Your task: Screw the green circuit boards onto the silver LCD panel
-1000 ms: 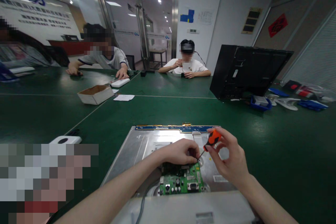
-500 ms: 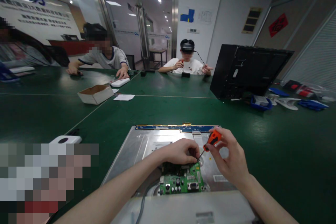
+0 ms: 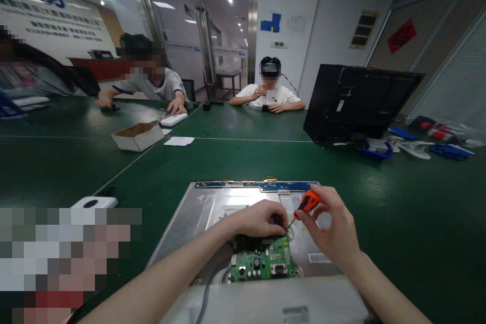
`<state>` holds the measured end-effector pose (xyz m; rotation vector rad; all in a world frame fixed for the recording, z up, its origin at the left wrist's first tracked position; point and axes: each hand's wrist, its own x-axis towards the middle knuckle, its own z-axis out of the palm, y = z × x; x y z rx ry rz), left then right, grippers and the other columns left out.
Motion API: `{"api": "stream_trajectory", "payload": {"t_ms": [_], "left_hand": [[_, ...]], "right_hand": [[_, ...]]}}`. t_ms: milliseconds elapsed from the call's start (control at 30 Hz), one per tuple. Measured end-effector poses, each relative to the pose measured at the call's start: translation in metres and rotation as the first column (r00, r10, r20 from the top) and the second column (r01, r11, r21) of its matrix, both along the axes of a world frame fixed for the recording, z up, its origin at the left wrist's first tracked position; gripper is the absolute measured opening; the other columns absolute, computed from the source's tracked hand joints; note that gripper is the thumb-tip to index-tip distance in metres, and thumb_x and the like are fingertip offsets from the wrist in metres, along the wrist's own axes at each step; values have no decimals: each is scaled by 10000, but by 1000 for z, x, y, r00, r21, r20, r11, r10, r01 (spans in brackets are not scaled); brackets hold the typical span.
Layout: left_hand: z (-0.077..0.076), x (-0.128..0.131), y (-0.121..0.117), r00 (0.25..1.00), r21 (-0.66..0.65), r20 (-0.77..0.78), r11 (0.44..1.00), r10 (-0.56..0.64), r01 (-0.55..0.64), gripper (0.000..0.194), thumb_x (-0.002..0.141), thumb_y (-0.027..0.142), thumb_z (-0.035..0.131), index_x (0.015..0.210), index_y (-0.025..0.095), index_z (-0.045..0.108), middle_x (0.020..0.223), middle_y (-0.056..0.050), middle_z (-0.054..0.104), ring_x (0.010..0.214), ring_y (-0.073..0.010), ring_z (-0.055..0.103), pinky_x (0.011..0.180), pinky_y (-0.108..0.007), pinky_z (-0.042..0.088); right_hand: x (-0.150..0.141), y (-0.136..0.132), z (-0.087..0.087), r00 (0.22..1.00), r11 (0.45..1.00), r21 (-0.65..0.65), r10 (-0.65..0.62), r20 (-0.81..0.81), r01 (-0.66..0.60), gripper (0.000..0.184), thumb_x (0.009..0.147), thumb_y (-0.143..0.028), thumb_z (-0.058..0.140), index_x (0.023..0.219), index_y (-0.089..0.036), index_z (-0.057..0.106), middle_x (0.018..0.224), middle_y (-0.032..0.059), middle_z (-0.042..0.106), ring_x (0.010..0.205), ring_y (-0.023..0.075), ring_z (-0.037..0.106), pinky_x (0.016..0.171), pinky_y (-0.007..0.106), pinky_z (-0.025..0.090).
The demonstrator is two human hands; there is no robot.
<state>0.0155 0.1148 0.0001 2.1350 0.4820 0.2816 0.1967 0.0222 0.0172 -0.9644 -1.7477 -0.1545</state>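
Observation:
My right hand point(image 3: 336, 223) grips the orange-and-black handle of a small screwdriver point(image 3: 308, 202) between thumb and fingers. Its thin shaft slants down and left to the upper right corner of a green circuit board point(image 3: 261, 263). At that corner the fingertips of my left hand point(image 3: 266, 218) are pinched together beside the screwdriver's tip; what they hold, if anything, is too small to make out. The left hand covers the board's upper edge. Beneath the board is a silver metal panel point(image 3: 190, 228) with a blue circuit strip point(image 3: 235, 186) along its far edge.
A grey cable point(image 3: 207, 293) runs by the board's left side. On the green table stand an open box point(image 3: 138, 137), a white device point(image 3: 96, 202), a black monitor point(image 3: 360, 106) and a blue tray point(image 3: 377, 149). Several people sit around the table.
The screwdriver's handle has turned in my right fingers, its tip staying at the board's corner. My left hand keeps its place. The person opposite raised a hand, then lowered it.

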Motion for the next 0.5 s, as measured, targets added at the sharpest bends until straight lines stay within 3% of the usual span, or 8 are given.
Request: {"api": "stream_trajectory", "payload": {"t_ms": [267,500], "left_hand": [[-1,1,-2,1000,2,10,1000,15,-15,86,760,84,694,786,154,652,730,26,603,676,-125,563,632,-211,437],[0,1,0,1000,5,3,1000,2,-2,94,759,82,690,816,151,664,741,19,611,697,-137,571,646,-219,438]], "right_hand": [[-2,-3,5,999,998,-37,48,26,-47,600,939,-116,508,1491,-277,337,910,30,624,631,129,587,499,226,537],[0,-2,1,1000,1000,-31,8,24,-7,605,905,-154,593,1454,-280,374,899,22,625,587,122,579,467,223,514]]}}
